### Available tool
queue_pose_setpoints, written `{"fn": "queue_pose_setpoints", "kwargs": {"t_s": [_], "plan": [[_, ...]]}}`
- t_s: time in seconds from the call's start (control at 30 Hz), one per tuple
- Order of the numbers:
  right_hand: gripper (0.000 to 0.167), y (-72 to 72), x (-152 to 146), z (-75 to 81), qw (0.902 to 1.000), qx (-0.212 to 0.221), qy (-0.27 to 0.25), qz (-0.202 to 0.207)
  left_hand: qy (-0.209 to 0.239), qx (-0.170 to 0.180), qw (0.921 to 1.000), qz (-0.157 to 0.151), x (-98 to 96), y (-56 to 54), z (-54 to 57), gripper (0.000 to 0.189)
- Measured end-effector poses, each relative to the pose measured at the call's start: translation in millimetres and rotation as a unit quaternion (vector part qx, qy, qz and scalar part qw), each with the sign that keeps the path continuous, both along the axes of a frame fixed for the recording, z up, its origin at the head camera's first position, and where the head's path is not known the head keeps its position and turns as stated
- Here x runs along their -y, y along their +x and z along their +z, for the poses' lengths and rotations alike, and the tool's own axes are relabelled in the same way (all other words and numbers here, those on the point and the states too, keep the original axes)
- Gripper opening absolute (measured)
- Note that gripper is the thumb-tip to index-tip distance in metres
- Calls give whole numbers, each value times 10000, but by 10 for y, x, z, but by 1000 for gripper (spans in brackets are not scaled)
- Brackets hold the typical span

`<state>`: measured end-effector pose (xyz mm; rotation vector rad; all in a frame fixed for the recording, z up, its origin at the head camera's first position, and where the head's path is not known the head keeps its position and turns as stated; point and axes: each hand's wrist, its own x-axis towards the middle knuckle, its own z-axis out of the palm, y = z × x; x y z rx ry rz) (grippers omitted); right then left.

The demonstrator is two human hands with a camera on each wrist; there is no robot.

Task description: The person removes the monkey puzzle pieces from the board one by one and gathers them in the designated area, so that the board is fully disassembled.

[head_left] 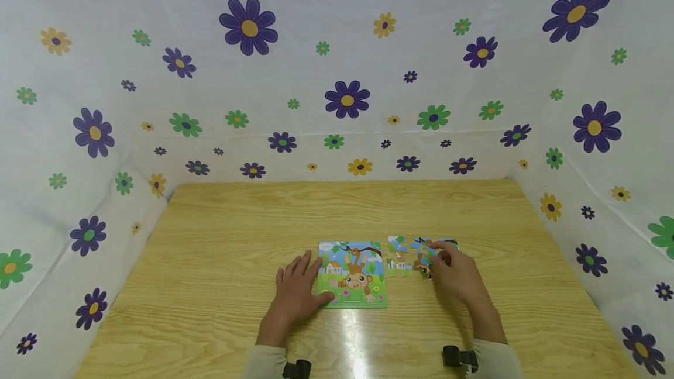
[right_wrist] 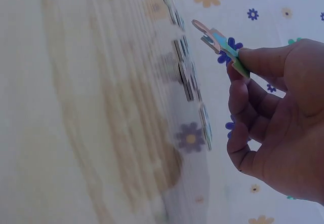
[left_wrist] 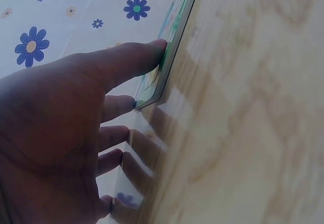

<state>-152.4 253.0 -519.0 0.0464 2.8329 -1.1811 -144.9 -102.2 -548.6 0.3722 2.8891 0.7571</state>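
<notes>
A square jigsaw board (head_left: 353,304) with a picture of a monkey hanging from a branch lies flat on the table. My left hand (head_left: 297,291) rests at its left side, thumb on the lower left corner and index fingertip against the left edge. In the left wrist view, the other fingers of the left hand (left_wrist: 55,122) stand spread on the table. Thumb and index finger of my right hand (right_wrist: 283,102) pinch a jigsaw piece (right_wrist: 223,44), raised above the table. Beneath the right hand, several loose jigsaw pieces (head_left: 398,264) lie just right of the board, partly covered by it.
The wooden table (head_left: 237,221) reaches back to a white cloth (head_left: 305,75) printed with flowers, which also hangs at both sides. A dark strap (head_left: 297,369) sits on the left wrist, and another (head_left: 460,357) on the right.
</notes>
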Motion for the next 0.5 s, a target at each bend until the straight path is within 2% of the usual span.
{"fn": "queue_pose_setpoints", "kwargs": {"t_s": [0.17, 0.5], "plan": [[35, 31, -125, 2, 9997, -25, 202, -94, 0, 47, 10000, -6, 1, 0, 9, 81], [37, 87, -364, -41, 9967, 190, 586, -535, 15, 75, 10000, 1, -2, 8, 16, 81]]}}
